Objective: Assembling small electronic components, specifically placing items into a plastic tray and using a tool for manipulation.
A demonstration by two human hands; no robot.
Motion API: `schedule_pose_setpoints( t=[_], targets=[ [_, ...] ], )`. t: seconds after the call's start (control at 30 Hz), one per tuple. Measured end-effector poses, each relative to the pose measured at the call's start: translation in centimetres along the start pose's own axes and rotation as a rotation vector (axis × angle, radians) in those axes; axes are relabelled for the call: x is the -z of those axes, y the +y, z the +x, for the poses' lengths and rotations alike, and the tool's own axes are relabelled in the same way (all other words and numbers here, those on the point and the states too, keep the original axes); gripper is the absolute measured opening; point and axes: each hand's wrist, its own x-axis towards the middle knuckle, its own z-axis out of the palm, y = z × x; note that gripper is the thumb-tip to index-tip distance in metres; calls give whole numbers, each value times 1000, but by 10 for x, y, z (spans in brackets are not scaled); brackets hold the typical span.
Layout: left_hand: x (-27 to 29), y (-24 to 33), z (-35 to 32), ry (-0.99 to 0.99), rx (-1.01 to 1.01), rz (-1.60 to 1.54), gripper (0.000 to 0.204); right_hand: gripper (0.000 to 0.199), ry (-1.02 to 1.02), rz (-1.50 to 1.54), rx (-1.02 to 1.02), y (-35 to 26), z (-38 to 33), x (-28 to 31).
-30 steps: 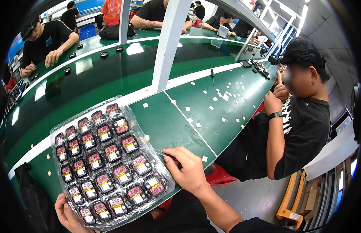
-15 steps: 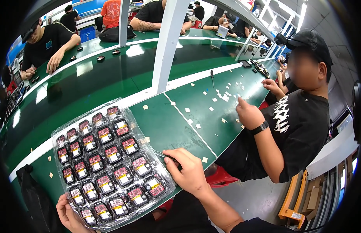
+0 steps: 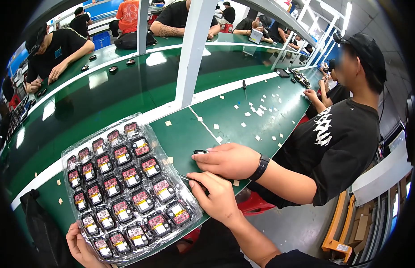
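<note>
A clear plastic tray (image 3: 175, 167) lies tilted at the table's near edge, with several rows of small black watch-like cases (image 3: 141, 199) in its pockets. The cases show red circuit boards, white blocks and yellow strips. My left hand (image 3: 81, 244) grips the tray's lower left corner, fingers curled round its rim. Beside the tray's right edge, my right hand (image 3: 215, 196) is closed on thin metal tweezers (image 3: 183, 177), their tips close to the rim. Just above it, a co-worker's hand (image 3: 229, 160) with a dark wristband holds one black case (image 3: 199, 152).
Small pale square pieces (image 3: 259, 111) lie scattered over the green table (image 3: 216, 107), near a screwdriver (image 3: 244, 89). A grey post (image 3: 189, 62) rises behind the tray. Black cloth (image 3: 40, 219) lies at left. The co-worker (image 3: 346, 120) sits close at right.
The co-worker's hand has come down and left from the right, bringing a black case beside my right hand. The co-worker's head has turned. My hands and the tray have barely moved.
</note>
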Motion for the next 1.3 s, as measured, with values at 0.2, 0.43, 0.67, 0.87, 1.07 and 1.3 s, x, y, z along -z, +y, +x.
schedule_pose_setpoints(
  t=[0.2,0.43,0.67,0.87,1.07,1.3],
  targets=[
    [0,0,-1,1,8,10,23,16,28,24,-9,2,0,-2],
    [1,0,-1,-4,6,9,24,16,18,20,-20,-2,2,0],
    [-2,2,-2,7,4,28,24,17,7,18,-44,-1,-1,-1],
    [3,-1,0,-18,-23,46,23,18,79,60,-17,-1,1,-2],
    [12,-19,3,-27,-11,-78,12,20,237,-29,-90,10,5,-2],
    [-5,1,-6,22,-105,-112,25,44,124,-292,-223,6,19,-3]
  ],
)
